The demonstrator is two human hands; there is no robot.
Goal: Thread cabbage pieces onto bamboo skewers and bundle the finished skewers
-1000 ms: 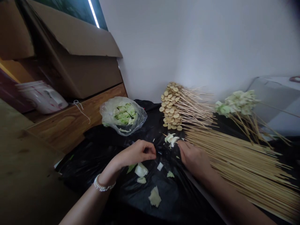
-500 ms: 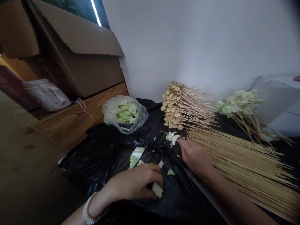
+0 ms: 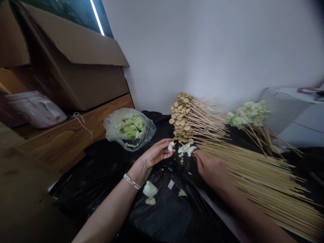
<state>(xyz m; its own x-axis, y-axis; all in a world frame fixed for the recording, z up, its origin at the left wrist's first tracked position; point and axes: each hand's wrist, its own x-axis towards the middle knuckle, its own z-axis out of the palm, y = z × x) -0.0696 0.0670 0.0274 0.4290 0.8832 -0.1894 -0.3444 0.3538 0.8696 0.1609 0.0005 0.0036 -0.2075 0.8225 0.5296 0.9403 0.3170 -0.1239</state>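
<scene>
L hand point(image 3: 155, 153) pinches cabbage bit point(image 3: 171, 146); R hand point(image 3: 211, 170) half-curled, grip unclear, by loose skewers point(image 3: 253, 175): a bump cd scatter them

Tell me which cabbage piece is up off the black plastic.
The small pale cabbage piece, held at the fingertips of the left hand. The other loose pieces, like the larger piece, lie on the black plastic sheet.

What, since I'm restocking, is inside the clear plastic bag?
Pale green cabbage pieces fill the clear plastic bag; those lower down are hidden by the top pieces and the cloudy folds.
</scene>
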